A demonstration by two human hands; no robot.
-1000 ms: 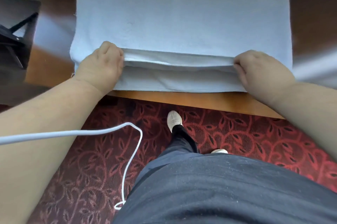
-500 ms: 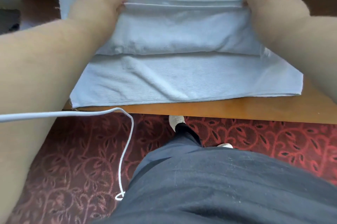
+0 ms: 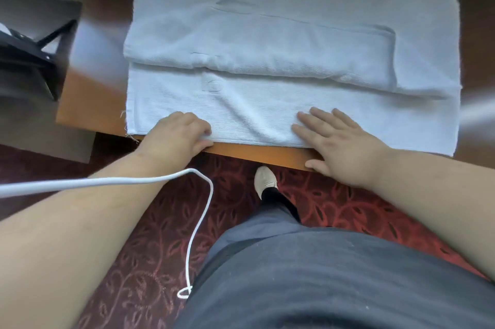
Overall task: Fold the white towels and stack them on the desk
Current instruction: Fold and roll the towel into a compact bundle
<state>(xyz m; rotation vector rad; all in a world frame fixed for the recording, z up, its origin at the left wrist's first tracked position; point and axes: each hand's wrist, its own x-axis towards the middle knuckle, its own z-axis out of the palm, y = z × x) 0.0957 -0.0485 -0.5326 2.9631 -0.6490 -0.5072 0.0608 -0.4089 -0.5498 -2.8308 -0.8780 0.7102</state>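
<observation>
While a white cable hangs over the red carpet beside a pale shoe, the white towel lies on the desk, one fold across its middle. The left hand pinches its near edge; the right hand rests flat, fingers spread.

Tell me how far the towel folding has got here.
Done: one fold lies across the white terry towel on the wooden desk. In hand: left hand grips its near edge; right hand lies flat there. Left: further folds; no finished stack visible.
</observation>
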